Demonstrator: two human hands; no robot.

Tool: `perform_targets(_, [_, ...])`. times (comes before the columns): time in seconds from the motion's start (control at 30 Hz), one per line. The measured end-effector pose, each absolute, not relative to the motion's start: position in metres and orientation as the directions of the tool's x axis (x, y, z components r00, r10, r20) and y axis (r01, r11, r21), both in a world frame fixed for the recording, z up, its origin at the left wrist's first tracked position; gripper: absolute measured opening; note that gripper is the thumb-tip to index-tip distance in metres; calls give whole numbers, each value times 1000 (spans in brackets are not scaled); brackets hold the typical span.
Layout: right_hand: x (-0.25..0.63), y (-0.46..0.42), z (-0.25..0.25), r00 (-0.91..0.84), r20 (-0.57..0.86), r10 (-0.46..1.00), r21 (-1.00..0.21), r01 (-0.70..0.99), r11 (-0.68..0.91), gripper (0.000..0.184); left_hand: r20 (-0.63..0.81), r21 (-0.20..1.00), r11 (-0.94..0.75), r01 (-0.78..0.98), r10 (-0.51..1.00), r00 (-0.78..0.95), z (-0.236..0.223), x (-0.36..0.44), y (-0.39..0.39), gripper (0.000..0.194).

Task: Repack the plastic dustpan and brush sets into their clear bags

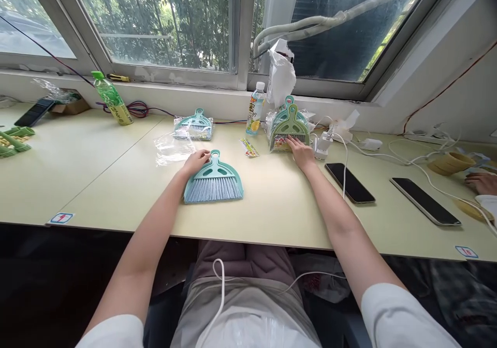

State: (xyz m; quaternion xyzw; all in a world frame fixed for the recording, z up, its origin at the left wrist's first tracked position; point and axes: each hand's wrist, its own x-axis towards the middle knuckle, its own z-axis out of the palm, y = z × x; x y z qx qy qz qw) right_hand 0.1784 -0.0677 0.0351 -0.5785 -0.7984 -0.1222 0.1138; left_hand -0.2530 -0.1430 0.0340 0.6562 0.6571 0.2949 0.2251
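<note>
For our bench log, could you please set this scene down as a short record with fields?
Left hand: at the handle of the teal dustpan; grip unclear
Brush: on that dustpan, bristles toward the person
Right hand: against the green dustpan
Behind left hand: clear bag, wrapped set
Between hands: card
Bottles: green bottle at left, lemon bottle near centre
Far right: another person's hand

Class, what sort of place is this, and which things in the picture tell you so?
Probably a shared workroom: a long table with labels along its front edge, several brush-and-dustpan sets, and another person's hand at the far right.
</note>
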Motion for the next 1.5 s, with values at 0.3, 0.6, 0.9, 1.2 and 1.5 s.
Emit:
perform_targets(0.3, [174, -27, 37, -269, 384, 883, 81, 963, 257, 65, 99, 685, -48, 727, 995, -28, 32, -255, -143, 45])
perform_targets(0.6, [179, -44, 34, -250, 441, 862, -16, 958, 286, 49, 3, 861, 4, 509, 1000, -14, 38, -249, -147, 49])
perform_targets(0.9, [185, -41, 22, -90, 601, 794, -136, 968, 212, 59, -19, 866, 18, 500, 1000, -3, 36, -249, -145, 53])
perform_targets(1.2, [185, -25, 9, 198, 622, 758, -466, 871, 154, 88, 393, 745, -44, 666, 835, -385, 86, -244, -169, 45])
perform_targets(1.5, [181, -15, 1, 116, 578, 808, -490, 841, 230, 81, 89, 966, -73, 247, 995, -54, 122, -47, -58, 41])
